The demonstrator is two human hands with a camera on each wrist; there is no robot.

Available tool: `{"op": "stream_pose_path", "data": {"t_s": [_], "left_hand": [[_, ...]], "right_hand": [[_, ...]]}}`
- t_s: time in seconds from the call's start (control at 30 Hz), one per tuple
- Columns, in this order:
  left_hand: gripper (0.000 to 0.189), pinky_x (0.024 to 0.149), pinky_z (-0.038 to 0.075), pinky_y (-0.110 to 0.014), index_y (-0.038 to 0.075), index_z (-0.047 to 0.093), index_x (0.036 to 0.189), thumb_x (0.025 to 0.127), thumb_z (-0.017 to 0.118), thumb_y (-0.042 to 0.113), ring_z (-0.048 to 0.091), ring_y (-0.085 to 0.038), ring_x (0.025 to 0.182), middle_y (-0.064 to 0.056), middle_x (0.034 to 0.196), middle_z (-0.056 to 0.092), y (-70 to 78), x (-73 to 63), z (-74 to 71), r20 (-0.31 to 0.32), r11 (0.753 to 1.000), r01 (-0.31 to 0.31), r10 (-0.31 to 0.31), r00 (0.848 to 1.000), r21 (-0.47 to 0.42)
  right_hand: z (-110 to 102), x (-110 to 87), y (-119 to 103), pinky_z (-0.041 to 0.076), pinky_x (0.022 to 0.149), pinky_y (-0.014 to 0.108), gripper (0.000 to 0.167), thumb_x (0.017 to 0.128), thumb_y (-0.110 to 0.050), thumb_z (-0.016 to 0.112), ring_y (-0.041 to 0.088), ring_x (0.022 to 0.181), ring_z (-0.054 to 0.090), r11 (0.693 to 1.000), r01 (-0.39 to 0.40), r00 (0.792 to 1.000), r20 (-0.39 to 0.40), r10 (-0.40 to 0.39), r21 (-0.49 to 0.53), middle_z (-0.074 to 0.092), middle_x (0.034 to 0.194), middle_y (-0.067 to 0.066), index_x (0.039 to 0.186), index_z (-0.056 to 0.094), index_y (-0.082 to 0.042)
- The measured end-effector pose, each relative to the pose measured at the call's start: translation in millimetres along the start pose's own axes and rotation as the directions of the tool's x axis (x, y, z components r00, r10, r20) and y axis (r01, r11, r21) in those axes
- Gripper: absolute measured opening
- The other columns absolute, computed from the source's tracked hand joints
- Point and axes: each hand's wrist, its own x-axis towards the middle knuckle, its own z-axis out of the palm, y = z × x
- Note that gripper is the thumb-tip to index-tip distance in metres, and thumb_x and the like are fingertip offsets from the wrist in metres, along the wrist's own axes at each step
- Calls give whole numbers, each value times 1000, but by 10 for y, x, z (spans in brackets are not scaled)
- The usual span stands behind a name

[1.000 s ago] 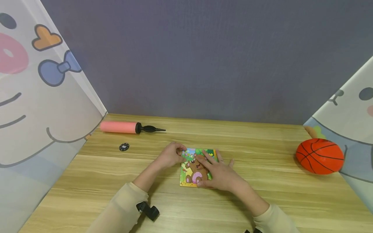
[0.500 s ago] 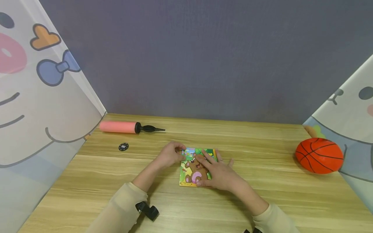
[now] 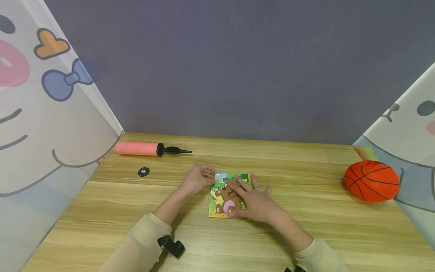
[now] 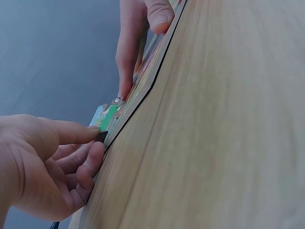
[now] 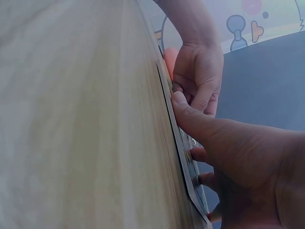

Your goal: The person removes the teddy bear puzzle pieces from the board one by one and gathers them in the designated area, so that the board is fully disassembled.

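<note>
A flat jigsaw puzzle (image 3: 221,196) with a brown bear in a green scene lies on the wooden table in front of me. At its upper left corner, my left hand (image 3: 197,181) pinches a puzzle piece (image 4: 109,117) between thumb and fingers. In the left wrist view this green and light blue piece stands tilted up from the board, its dark edge showing by the fingertips. My right hand (image 3: 259,204) rests spread over the puzzle's right side, thumb at the lower edge, covering part of the picture.
At the back left lies a pink hand pump (image 3: 139,148) with a black nozzle. Closer in is a black round chip (image 3: 143,172) marked 100. An orange basketball-patterned ball (image 3: 372,181), partly deflated, sits at the right edge. A grey wall (image 3: 221,68) rises behind the table.
My left thumb and fingers have shifted slightly up and left at the puzzle's corner. The right hand keeps its place on the puzzle.
</note>
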Motion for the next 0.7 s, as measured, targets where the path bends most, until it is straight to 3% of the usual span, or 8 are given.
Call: {"op": "stream_pose_path", "data": {"t_s": [0.3, 0.7], "left_hand": [[23, 73, 58, -35, 4, 69, 110, 88, 73, -1, 69, -22, 73, -9, 92, 74, 16, 5, 0, -48, 995, 22, -26, 998, -95], [26, 67, 53, -32, 6, 74, 115, 89, 74, 4, 63, -21, 68, -8, 88, 73, -47, 21, -23, -64, 994, -23, 17, 998, -107]], "right_hand": [[-5, -5, 2, 11, 86, 93, 99, 79, -77, 65, 53, 148, 3, 1000, 5, 1000, -4, -5, 1, 17, 168, 1, 160, 31, -32], [-7, -8, 3, 10, 86, 93, 97, 80, -76, 64, 53, 148, 2, 1000, 8, 1000, 7, -8, 15, 14, 168, 0, 161, 29, -33]]}}
